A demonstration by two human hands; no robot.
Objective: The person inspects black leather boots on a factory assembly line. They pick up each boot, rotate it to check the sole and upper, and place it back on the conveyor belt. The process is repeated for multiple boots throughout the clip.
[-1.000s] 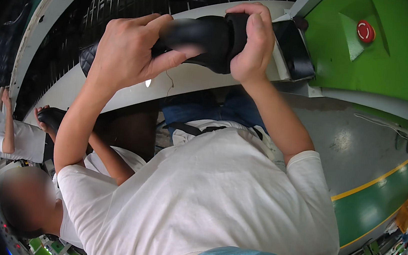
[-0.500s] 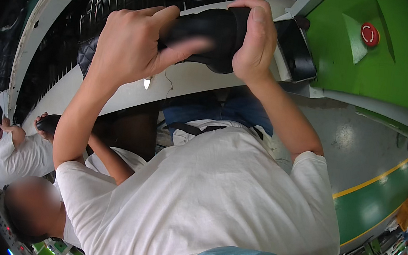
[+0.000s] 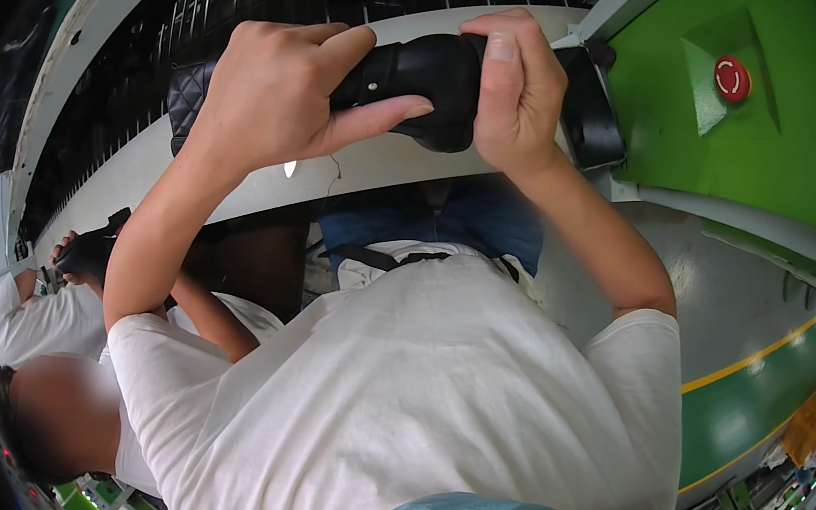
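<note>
No packages, labels, signs or screens in view

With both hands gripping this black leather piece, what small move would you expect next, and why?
Probably a small turn or shift of the black leather piece between the hands. The left hand wraps one end with its thumb pressed underneath, the right hand pinches the other end, and the piece is held above the conveyor, not resting on it.

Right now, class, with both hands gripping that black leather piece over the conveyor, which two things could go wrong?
1. The left hand holds the black leather piece mostly with thumb and fingertips; it might slip onto the grey conveyor edge.
2. A co-worker's hand holds another black item close beside the left elbow; elbows could knock and loosen either grip.
</note>
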